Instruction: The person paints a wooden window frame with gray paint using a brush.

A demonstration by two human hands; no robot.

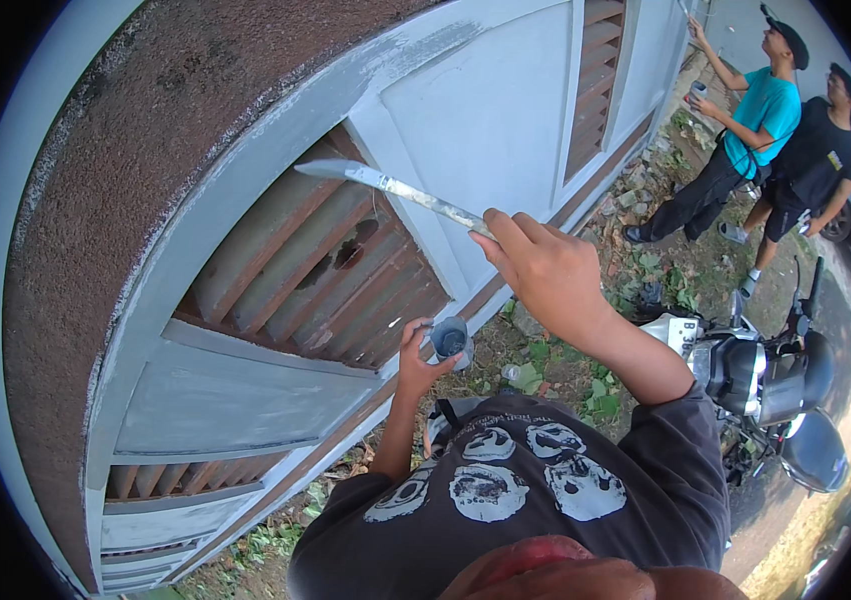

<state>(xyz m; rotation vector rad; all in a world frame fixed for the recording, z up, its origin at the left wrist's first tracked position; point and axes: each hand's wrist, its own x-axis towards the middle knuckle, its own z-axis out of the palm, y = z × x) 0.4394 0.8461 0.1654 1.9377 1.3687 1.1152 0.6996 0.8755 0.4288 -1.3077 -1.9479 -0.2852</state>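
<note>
My right hand (545,274) grips the handle of a long thin paintbrush (425,196), whose pale, paint-smeared head lies over the top of a brown louvered vent (320,262). Below it, my left hand (421,360) holds a small cup (449,339) of grey paint by its rim and side, mouth upward. Around the vent runs a light grey painted frame (192,202), streaked with white in places. A flat grey-blue panel (478,112) adjoins it, and another panel (238,405) lies on the other side. Whether the bristles touch the wood I cannot tell.
A rough brown wall band (132,112) borders the frame. Two people stand at the upper right; the one in a turquoise shirt (770,105) raises a brush and holds a cup. A parked motorcycle (755,367) stands at the right. Leaves and rubble (598,390) cover the ground along the wall.
</note>
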